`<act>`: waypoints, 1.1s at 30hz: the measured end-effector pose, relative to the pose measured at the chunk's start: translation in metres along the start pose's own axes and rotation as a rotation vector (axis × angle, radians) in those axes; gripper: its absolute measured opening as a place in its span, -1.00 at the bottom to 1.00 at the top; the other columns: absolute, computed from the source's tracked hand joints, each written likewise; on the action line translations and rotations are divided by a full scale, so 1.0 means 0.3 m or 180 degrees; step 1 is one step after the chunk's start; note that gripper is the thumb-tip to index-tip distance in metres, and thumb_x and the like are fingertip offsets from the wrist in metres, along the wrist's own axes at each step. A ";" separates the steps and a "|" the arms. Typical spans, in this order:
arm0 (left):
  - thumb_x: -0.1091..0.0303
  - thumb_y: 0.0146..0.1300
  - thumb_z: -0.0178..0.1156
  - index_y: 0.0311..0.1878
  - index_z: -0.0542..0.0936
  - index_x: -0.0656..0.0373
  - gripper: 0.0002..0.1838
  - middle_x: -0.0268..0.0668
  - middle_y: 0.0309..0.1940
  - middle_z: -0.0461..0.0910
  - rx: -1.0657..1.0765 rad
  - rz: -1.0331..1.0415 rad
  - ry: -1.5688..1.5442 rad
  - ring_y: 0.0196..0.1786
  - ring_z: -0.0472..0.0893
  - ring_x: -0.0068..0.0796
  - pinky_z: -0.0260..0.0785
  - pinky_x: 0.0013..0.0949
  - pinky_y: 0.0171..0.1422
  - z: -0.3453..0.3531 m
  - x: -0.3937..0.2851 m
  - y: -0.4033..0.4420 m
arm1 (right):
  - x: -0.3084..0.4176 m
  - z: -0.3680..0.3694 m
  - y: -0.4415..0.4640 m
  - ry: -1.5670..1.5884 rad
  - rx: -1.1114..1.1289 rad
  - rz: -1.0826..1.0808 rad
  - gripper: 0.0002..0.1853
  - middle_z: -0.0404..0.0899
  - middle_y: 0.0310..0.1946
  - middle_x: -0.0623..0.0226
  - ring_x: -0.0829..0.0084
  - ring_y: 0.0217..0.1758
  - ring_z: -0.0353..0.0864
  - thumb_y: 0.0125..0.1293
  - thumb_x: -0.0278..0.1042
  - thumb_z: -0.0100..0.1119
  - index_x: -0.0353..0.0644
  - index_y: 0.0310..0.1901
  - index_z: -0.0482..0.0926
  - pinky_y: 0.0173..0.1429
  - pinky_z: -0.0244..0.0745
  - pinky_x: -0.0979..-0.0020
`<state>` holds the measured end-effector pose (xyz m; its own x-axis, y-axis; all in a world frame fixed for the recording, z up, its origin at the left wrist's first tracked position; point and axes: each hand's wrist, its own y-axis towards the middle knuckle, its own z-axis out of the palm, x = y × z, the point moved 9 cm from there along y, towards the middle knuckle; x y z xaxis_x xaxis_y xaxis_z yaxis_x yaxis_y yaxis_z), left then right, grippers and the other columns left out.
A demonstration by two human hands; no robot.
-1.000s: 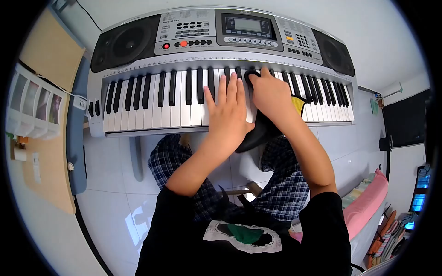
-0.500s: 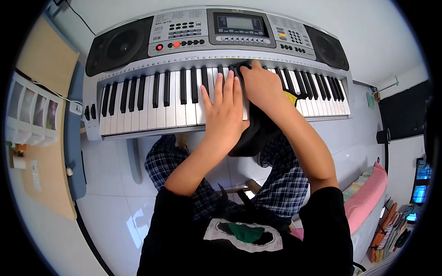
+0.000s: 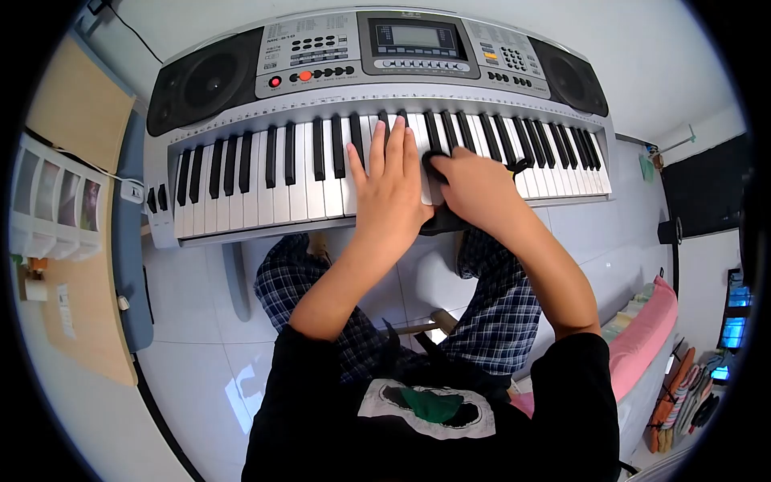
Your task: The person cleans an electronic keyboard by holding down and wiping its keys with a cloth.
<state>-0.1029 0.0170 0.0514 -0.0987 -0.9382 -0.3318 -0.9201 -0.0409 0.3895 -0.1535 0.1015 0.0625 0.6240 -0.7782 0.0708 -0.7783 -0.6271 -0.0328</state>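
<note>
Five fingers of my left hand (image 3: 389, 189) lie extended, released, over the black-and-white keys (image 3: 277, 189) of the silver-grey electronic keyboard (image 3: 321, 104). Just beside, my right hand (image 3: 482, 185) grasps a black cloth (image 3: 443, 222), which covers keys and front edge.
</note>
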 end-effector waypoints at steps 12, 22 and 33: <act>0.14 -0.26 0.58 0.38 0.26 0.42 0.11 -0.05 0.46 0.16 -0.0175 0.0029 -0.0280 0.54 0.09 0.01 -0.21 0.40 0.51 -0.010 -0.008 0.002 | 0.036 0.008 -0.137 0.0005 -0.0331 -0.0334 -0.73 0.55 -0.29 0.15 0.16 -0.37 0.70 0.14 -0.42 0.18 -0.15 -0.08 0.61 -0.37 0.59 0.21; 0.17 -0.25 0.59 0.39 0.24 0.41 0.11 -0.04 0.47 0.13 -0.0092 0.0050 -0.0341 0.55 0.07 0.02 -0.19 0.39 0.51 -0.001 -0.013 0.006 | 0.001 0.010 -0.132 0.0490 -0.0056 -0.0077 -0.62 0.55 -0.22 0.12 0.06 -0.29 0.66 0.08 -0.47 0.22 -0.15 0.01 0.62 -0.19 0.58 0.14; 0.14 -0.31 0.63 0.41 0.23 0.36 0.17 -0.04 0.48 0.13 -0.0071 0.0198 -0.0151 0.54 0.07 0.02 -0.17 0.38 0.50 0.014 -0.048 0.001 | -0.100 -0.067 0.138 0.0139 -0.0878 -0.0513 -0.64 0.57 -0.17 0.16 0.08 -0.18 0.68 0.16 -0.43 0.21 0.00 0.03 0.65 -0.12 0.60 0.14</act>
<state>-0.1032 0.0320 0.0527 -0.1738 -0.9218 -0.3465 -0.9030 0.0088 0.4294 -0.2058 0.0997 0.0790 0.7418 -0.6637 0.0960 -0.6630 -0.7044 0.2533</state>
